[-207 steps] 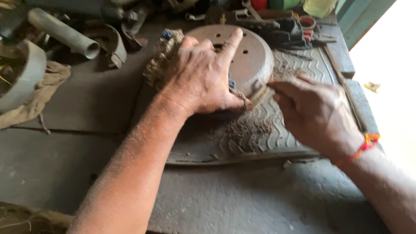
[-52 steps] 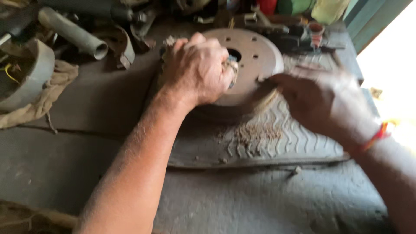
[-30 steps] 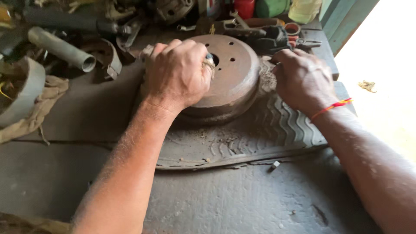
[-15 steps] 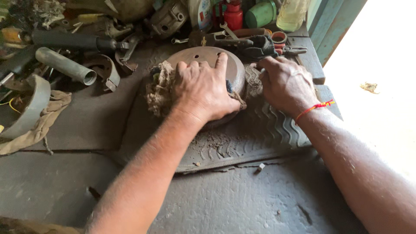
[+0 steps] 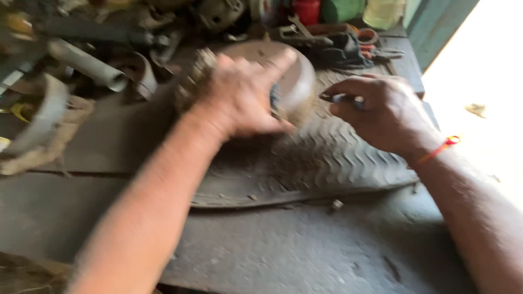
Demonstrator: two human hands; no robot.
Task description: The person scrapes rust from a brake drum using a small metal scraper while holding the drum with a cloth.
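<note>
Left hand (image 5: 239,95) grasping rusty drum (image 5: 297,76) | right hand (image 5: 381,111) pinching small tool (image 5: 340,98)

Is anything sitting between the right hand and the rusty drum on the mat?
Nothing visible does. The right hand, pinching a small thin tool whose kind is too blurred to tell, hangs just right of the rusty drum, with only bare ribbed rubber mat in the gap. The left hand lies on the drum's near left side, out of that gap.
</note>
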